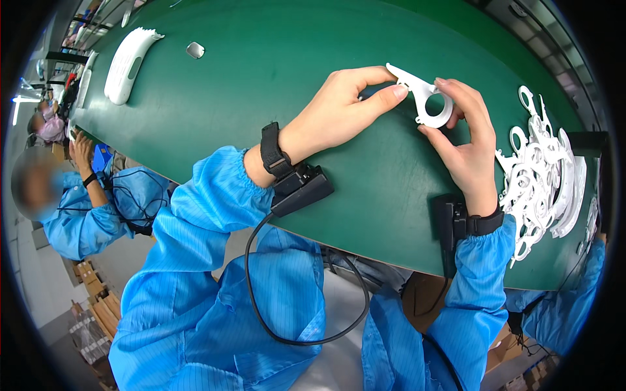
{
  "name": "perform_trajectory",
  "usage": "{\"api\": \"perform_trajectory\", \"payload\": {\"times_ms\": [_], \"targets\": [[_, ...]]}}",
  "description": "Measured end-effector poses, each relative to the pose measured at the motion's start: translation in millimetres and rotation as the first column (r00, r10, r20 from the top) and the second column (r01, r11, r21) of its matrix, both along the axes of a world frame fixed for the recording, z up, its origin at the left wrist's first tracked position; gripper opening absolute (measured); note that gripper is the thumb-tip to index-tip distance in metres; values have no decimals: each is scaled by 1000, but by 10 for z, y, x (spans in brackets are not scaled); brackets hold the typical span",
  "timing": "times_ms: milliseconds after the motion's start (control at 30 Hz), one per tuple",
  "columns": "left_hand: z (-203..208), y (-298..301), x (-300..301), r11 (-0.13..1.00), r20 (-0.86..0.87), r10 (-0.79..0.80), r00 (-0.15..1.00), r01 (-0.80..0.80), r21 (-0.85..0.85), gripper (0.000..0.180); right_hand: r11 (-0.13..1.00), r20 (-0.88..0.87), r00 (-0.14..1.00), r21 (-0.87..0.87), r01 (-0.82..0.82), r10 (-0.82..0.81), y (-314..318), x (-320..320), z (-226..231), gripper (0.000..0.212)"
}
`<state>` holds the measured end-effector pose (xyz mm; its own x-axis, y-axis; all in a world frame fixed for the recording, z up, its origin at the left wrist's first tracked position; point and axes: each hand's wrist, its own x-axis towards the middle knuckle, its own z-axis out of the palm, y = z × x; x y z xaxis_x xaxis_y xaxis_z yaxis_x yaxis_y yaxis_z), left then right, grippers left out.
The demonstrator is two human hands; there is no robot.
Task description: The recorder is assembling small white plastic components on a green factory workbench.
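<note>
Between my two hands, above the green table, is a white plastic part (424,98) with a large round ring and a pointed arm. My left hand (352,98) pinches the arm end between thumb and forefinger; something dark and thin shows just under these fingers, too hidden to name. My right hand (468,127) grips the ring side, with the thumb below and the fingers above. To the right of it lies a heap of similar white ringed plastic parts (531,176).
The green table (261,78) curves across the view. At its far left lie a curved white plastic shell (129,68) and a small silvery piece (195,50). A co-worker in blue (91,202) sits at the left; another blue sleeve (567,300) shows at the lower right.
</note>
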<state>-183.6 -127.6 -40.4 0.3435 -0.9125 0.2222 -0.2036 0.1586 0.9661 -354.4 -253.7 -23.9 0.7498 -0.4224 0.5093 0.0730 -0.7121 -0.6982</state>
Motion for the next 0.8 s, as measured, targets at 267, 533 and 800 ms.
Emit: {"api": "perform_trajectory", "payload": {"times_ms": [267,533,800], "targets": [[-12,22,11,999,59,13,998,-11,-32,26,996,-1,1000,-88,-27,27,-23,-2,9,59],[35,56,30,994,2,-39,999,38,107,27,986,69,998,-167,6,6,-30,2,-32,69],[129,75,35,981,95,-78,992,59,184,25,989,17,1000,-148,16,-14,-40,-19,-38,72]]}}
